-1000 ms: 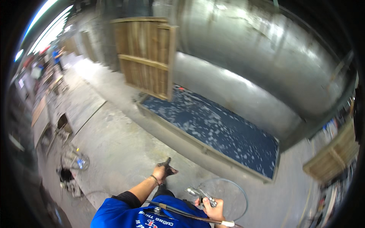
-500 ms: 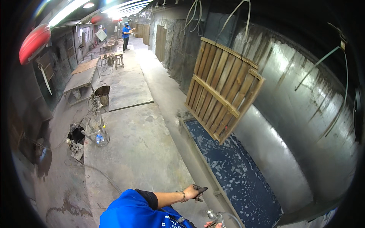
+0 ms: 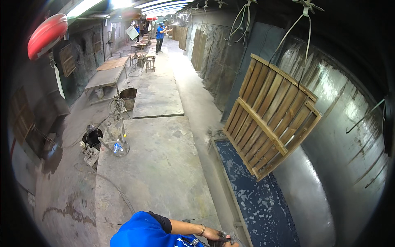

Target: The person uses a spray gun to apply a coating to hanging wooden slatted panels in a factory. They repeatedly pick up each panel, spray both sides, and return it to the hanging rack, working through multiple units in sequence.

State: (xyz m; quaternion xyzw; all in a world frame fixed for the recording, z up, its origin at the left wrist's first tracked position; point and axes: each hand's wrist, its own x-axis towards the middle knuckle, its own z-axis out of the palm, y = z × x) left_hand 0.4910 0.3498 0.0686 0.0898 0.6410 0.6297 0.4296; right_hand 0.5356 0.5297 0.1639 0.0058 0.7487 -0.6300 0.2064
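At the lower edge, my left hand [image 3: 214, 234], its fingers dark and a bracelet on the wrist, is drawn up against my right hand [image 3: 231, 244]. Between them is a metal spray gun [image 3: 233, 237], mostly hidden by the fingers and cut off by the picture's edge. My right hand is closed on the gun, and my left fingers are closed at its front. Ahead to the right, a slatted wooden panel [image 3: 269, 119] hangs tilted from a hook and cords, apart from both hands. Beneath it lies a long trough [image 3: 230, 187] of dark liquid with pale foam patches.
A stained metal wall [image 3: 329, 94] curves behind the trough. A low concrete platform [image 3: 158, 164] runs ahead on the left. An upturned stool [image 3: 115, 142] with a bottle, a hose [image 3: 119, 189], a basket [image 3: 128, 98] and a table [image 3: 106, 74] stand leftward. Far off stands a person in blue [image 3: 160, 37].
My left hand, earlier held out away from the gun, has come down and right to meet it. The view has shifted, so the panel appears farther right and lower.
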